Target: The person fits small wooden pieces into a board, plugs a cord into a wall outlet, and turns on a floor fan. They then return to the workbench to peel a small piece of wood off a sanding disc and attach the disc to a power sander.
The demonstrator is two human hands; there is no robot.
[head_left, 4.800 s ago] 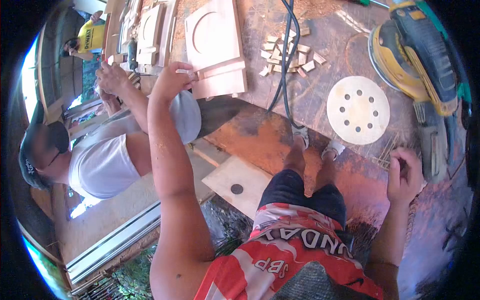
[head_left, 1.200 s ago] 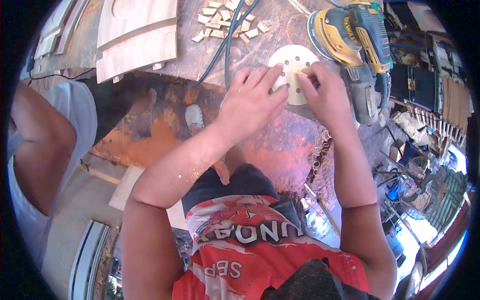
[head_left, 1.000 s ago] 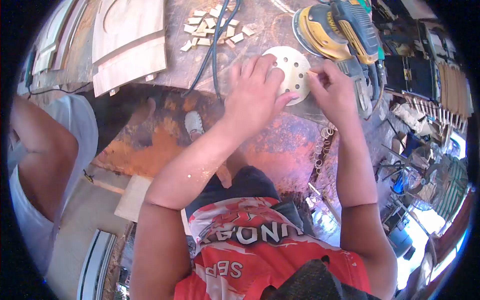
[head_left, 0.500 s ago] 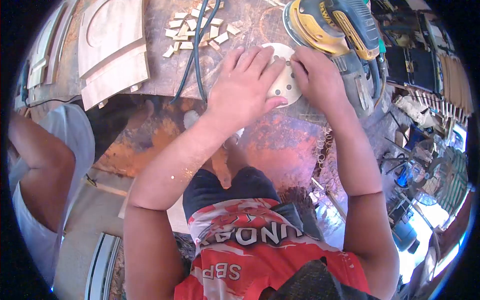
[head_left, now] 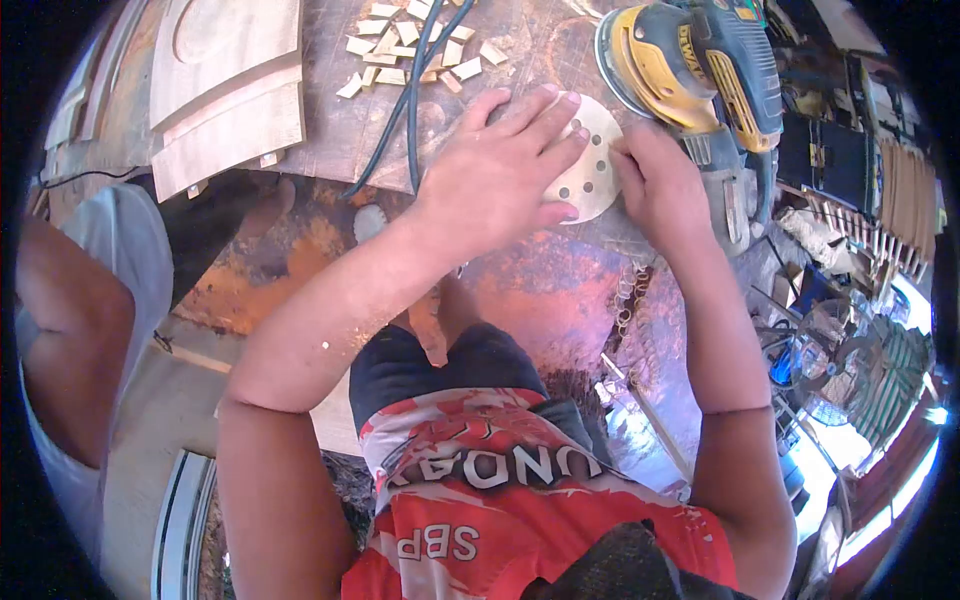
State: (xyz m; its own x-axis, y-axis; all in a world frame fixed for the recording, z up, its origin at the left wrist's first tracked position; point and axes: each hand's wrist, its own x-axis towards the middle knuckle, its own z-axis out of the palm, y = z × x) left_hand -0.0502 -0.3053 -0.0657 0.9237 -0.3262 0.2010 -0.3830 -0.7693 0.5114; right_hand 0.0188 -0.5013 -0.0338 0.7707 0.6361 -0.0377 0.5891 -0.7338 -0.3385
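A round pale sanding disc with several holes lies at the front edge of the worn workbench. My left hand presses flat on the disc's left half, fingers spread over it. My right hand pinches the disc's right rim with its fingertips. Just beyond the disc a yellow and black orbital sander rests on the bench, its pad toward the disc.
A heap of small wooden blocks and a dark power cord lie left of the disc. Routed wooden panels sit at the bench's left. Another person's arm and white shirt are at far left. Cluttered shelves stand right.
My left hand left the wooden panel and my right hand rose from the bench edge; both came onto the sanding disc. In the last half second the view shifted slightly and my right hand slid along the rim.
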